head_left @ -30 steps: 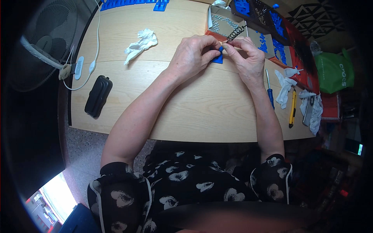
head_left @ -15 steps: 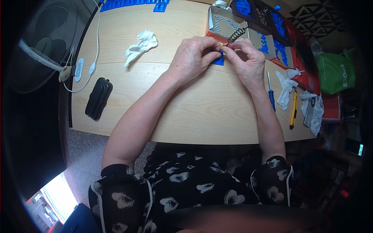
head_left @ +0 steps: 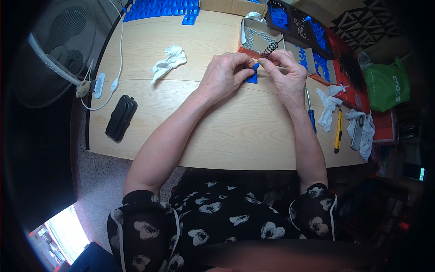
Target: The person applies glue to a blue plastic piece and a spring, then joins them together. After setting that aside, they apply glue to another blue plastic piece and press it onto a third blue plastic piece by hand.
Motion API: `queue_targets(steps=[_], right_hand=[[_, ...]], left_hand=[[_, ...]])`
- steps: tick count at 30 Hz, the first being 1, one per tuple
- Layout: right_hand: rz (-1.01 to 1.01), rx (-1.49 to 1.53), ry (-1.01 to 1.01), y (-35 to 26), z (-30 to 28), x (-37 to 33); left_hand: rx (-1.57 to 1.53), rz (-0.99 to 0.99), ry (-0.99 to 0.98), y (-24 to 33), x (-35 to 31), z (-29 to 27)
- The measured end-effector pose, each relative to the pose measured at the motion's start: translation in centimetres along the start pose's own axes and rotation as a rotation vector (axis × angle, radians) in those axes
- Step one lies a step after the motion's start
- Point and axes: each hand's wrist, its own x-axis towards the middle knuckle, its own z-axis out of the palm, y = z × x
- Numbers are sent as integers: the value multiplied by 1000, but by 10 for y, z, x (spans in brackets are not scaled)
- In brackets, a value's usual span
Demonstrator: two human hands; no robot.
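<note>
My left hand (head_left: 226, 75) pinches a small flat blue plastic piece (head_left: 251, 79) between thumb and fingers, just above the table. A rounded blue tip (head_left: 256, 66) stands at the top of this piece, between my two hands. My right hand (head_left: 287, 76) is closed, with thumb and index finger close to that tip. From these right fingers a black coil spring (head_left: 269, 49) slants up and away, and a thin dark rod continues toward a blue knob (head_left: 307, 19). The fingers partly hide where spring and blue piece meet.
Beyond my hands stands an open box of small clear parts (head_left: 258, 38), beside trays of blue pieces (head_left: 320, 36). At the right lie a screwdriver (head_left: 311, 115), a yellow cutter (head_left: 338, 131) and crumpled tissues (head_left: 327, 109). A black case (head_left: 121, 118) and another tissue (head_left: 168, 62) lie left.
The whole view has shifted slightly, bringing more of the far blue row into sight. Between my fingers, the rounded blue tip shows more clearly. Both hands keep nearly the same grip.
</note>
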Motion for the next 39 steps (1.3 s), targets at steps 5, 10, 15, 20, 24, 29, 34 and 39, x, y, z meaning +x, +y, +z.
queue_targets(steps=[5, 10, 15, 20, 24, 29, 34, 39], right_hand=[[65, 62, 10, -5, 3, -1], [25, 95, 59, 0, 1, 1], [-51, 41, 69, 2, 6, 1], [-112, -4, 102, 2, 5, 1], [-186, -39, 143, 3, 6, 2], [-183, -47, 151, 0, 8, 1], [-161, -24, 151, 2, 7, 0], [-153, -1, 143, -1, 6, 2]], left_hand=[[10, 3, 8, 2, -1, -3], [-14, 1, -1, 0, -1, -1], [24, -13, -11, 1, -3, -4], [11, -6, -11, 2, -1, -2], [22, 19, -7, 1, 0, -2], [12, 5, 4, 1, -2, -3], [-158, -54, 71, 7, -1, 4], [-18, -6, 92, 2, 0, 7]])
